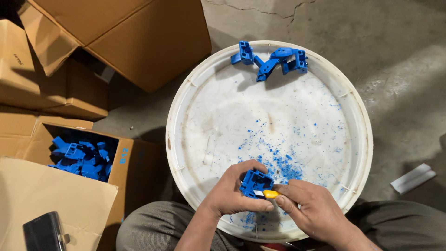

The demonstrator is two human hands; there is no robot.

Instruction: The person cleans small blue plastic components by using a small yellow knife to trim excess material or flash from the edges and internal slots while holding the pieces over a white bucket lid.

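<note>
Seen from above, a seated person works over a round white lid [195, 88] that rests across the lap, its surface scattered with blue shavings [283, 162]. The left hand [232, 190] is curled around a blue plastic part [255, 182], fingers and thumb gripping it just above the near edge of the lid. The right hand [313, 207] is closed on a small knife [268, 194] with a yellow handle, pinched between thumb and forefinger, its short pale blade lying against the lower face of the part. The two hands meet over the thickest patch of shavings. At the far rim of the lid lies a small cluster of blue parts [272, 59], well apart from the hands. To the person's left, on the concrete floor [399, 69], an open cardboard box [123, 160] holds a heap of the same blue pieces [81, 157]. More boxes [130, 37] stand beyond it, and a dark phone [44, 232] rests on a cardboard flap at the lower left. A white strip [412, 177] lies on the floor to the right.
</note>
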